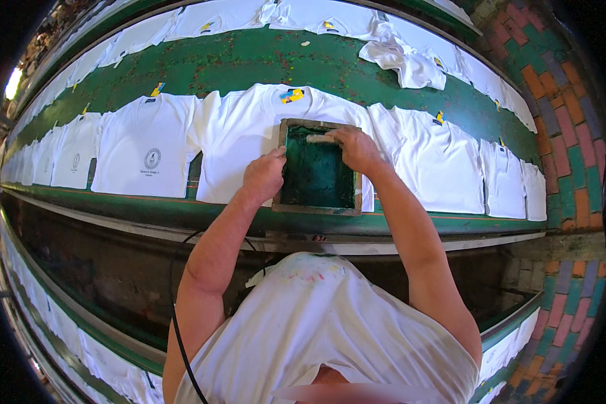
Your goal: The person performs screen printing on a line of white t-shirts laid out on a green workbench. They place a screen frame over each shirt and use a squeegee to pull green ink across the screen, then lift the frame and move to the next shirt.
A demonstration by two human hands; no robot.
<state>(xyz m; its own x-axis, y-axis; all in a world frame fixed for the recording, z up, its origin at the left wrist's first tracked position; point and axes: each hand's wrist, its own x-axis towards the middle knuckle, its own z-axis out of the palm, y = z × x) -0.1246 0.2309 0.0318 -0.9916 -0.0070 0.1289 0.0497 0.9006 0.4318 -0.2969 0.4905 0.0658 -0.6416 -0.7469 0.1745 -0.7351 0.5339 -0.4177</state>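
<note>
A wooden-framed printing screen (316, 210) with a dark green mesh (320, 176) lies on a white T-shirt (234, 135) in front of me. My left hand (264, 176) is closed on the screen's left side. Inside the screen's far end, the fingers of my right hand (358, 149) grip a pale squeegee (320, 138). Its lower edge cannot be made out against the dark mesh. The shirt's neck, with a yellow label (292, 96), shows beyond the frame, while the shirt's middle is hidden under the screen.
To the left lie white shirts (114, 145) printed with a round dark emblem (152, 159). Plain-looking shirts (431, 161) continue to the right along the long green table (249, 64). A crumpled shirt (404, 62) sits farther back. A black cable (175, 303) hangs by my left arm.
</note>
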